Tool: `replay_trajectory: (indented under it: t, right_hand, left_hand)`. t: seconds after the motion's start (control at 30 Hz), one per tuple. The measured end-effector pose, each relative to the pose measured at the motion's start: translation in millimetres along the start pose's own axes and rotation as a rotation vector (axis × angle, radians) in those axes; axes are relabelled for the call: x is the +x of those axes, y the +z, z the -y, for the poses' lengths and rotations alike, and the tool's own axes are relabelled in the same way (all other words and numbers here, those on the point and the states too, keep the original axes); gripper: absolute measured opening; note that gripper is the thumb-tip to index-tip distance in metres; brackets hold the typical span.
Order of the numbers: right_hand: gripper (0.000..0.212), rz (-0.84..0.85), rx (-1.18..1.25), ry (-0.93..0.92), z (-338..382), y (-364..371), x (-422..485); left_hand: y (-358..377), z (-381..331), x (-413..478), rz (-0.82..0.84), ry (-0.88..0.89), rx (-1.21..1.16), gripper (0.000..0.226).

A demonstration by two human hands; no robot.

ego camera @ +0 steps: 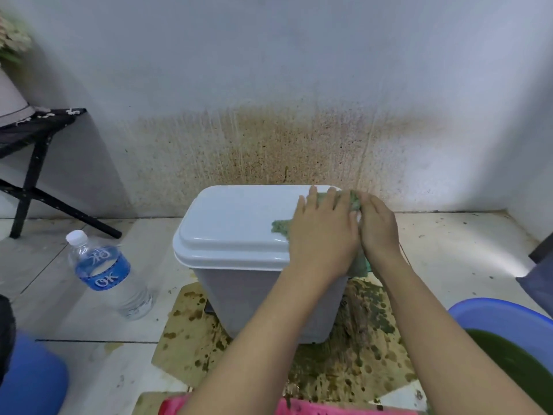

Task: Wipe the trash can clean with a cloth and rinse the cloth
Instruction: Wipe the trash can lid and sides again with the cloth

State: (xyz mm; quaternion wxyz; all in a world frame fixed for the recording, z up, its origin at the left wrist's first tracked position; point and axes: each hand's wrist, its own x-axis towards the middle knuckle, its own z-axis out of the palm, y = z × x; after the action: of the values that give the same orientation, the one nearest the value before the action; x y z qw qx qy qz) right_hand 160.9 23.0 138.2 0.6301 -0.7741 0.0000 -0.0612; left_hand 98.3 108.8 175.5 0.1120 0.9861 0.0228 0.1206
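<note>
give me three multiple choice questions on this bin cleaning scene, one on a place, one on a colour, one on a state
1. Where is the water bottle?
A. left of the trash can
B. on its lid
C. inside the can

2. What colour is the cloth?
A. pink
B. green
C. white

3. How is the lid?
A. off
B. propped open
C. closed

Answers:
1 A: it is to the can's left.
2 B: green shows beside the left hand.
3 C: it sits flat on the can.
</note>
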Motion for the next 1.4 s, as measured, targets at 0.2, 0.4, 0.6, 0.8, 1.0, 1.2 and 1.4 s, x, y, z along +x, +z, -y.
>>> replay_trajectory:
  t: [0.2, 0.4, 0.6, 0.8, 1.0, 1.2, 1.4]
  right_hand:
    - [0.037, -0.003, -0.052, 0.041, 0.0, -0.6, -1.8]
    - [0.035, 0.010, -0.340, -0.011, 15.5, -3.0, -4.5]
    - [0.038, 0.042, -0.713, -0.220, 53.5, 19.4, -22.6]
    - [0.049, 0.315, -0.745, -0.390, 81.2, 82.3, -79.9]
    - [0.065, 0.486, -0.985, -0.404, 78.0, 90.4, -92.3]
    - [0.064, 0.556, -1.098, -0.435, 76.8, 114.4, -108.8]
    - [0.056, 0.573, -1.062, -0.444, 87.9, 129.8, -112.7]
  left_hand:
    - [-27.2, 110.9, 4.5, 0.015, -0.233, -0.045, 0.050]
    - [-55.4, 195.6, 9.1, -0.032, -0.533, -0.611, 0.046]
    - [-55.9, 192.7, -16.8, -0.213, -0.668, -1.088, 0.015]
    - [-53.9, 183.7, -55.4, -0.353, -0.643, -1.155, 0.017]
    - [-41.6, 173.0, -98.1, -0.519, -0.689, -1.570, 0.024]
    - [-19.4, 205.8, -151.1, -0.577, -0.934, -2.059, 0.033]
    - [-30.7, 184.3, -187.1, -0.735, -0.801, -1.722, 0.025]
